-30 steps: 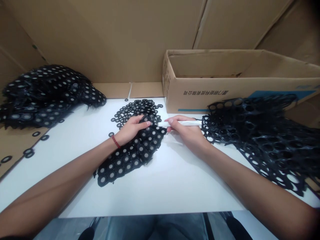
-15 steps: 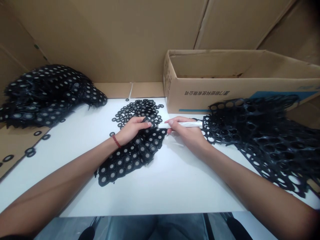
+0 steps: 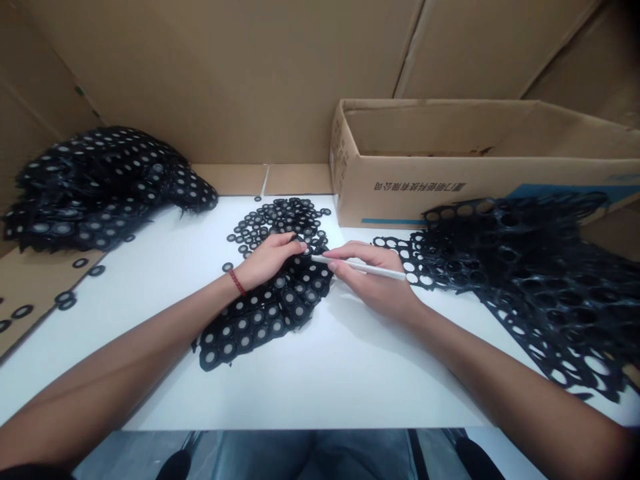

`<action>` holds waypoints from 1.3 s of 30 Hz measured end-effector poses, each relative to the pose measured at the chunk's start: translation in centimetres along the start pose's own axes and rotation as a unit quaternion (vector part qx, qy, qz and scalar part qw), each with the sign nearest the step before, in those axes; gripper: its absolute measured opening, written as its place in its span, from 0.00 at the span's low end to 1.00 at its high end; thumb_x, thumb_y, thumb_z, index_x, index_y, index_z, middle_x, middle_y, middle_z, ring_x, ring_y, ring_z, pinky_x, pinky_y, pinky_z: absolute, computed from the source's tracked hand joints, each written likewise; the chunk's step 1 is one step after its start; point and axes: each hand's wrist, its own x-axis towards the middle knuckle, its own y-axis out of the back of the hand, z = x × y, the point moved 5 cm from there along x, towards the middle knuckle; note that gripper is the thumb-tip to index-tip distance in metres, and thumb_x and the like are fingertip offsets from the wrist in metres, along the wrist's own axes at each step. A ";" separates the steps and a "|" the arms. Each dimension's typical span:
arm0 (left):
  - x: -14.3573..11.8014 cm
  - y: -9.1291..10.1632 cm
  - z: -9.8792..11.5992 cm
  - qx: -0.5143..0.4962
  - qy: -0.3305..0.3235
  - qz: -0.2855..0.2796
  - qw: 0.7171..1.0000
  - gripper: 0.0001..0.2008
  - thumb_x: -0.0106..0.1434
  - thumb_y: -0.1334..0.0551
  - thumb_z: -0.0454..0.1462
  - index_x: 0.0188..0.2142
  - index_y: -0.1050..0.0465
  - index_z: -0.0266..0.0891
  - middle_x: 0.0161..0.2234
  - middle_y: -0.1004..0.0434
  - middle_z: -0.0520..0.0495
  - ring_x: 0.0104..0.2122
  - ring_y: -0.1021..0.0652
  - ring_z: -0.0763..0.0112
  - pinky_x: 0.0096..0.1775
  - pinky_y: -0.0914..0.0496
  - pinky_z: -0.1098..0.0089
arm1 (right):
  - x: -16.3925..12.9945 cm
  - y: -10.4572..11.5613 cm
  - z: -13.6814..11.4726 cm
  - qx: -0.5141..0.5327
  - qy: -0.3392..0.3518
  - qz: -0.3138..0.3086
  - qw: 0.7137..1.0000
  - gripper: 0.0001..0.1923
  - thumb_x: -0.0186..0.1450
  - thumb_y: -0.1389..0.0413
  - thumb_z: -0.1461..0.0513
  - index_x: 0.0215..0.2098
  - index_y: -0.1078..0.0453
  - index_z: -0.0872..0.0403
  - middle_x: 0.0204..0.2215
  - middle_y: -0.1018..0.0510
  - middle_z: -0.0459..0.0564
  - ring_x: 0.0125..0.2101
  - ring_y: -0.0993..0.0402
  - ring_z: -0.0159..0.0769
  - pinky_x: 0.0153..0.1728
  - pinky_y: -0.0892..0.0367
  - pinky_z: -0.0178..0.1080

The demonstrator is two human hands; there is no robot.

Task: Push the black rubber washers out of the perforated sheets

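Note:
My left hand (image 3: 274, 259), with a red bracelet at the wrist, is closed on the upper edge of a black rubber sheet (image 3: 250, 330) with rows of moulded rings. The sheet's lower part lies flat on the white table. In my right hand (image 3: 373, 277) is a slim white pen-like tool (image 3: 367, 268), gripped like a pencil. Its tip points left at the sheet, close beside my left thumb; whether it touches cannot be made out. Just beyond my hands lies a pile of loose black rubber rings (image 3: 270, 217).
A heap of ring sheets (image 3: 100, 187) sits at the left. To the right, punched-out black rubber webbing (image 3: 530, 280) is piled in front of an open cardboard box (image 3: 405, 190). Several stray rings (image 3: 65, 300) lie by the left edge of the table (image 3: 320, 393). Cardboard walls enclose the back.
The tool in my right hand has tilted, its rear end dropping lower and toward me. My left hand keeps its hold on the sheet. The whole view has shifted slightly.

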 end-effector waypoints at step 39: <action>-0.2 0.3 -0.5 -0.207 0.089 -0.097 0.969 0.10 0.48 0.33 0.40 0.20 0.28 0.36 0.21 0.28 0.53 0.22 0.32 0.75 0.28 0.39 0.71 | -1.8 -0.1 -1.9 -0.195 0.269 -0.140 0.933 0.20 0.64 0.48 0.64 0.55 0.35 0.48 0.42 0.26 0.52 0.39 0.29 0.35 0.40 0.33 0.38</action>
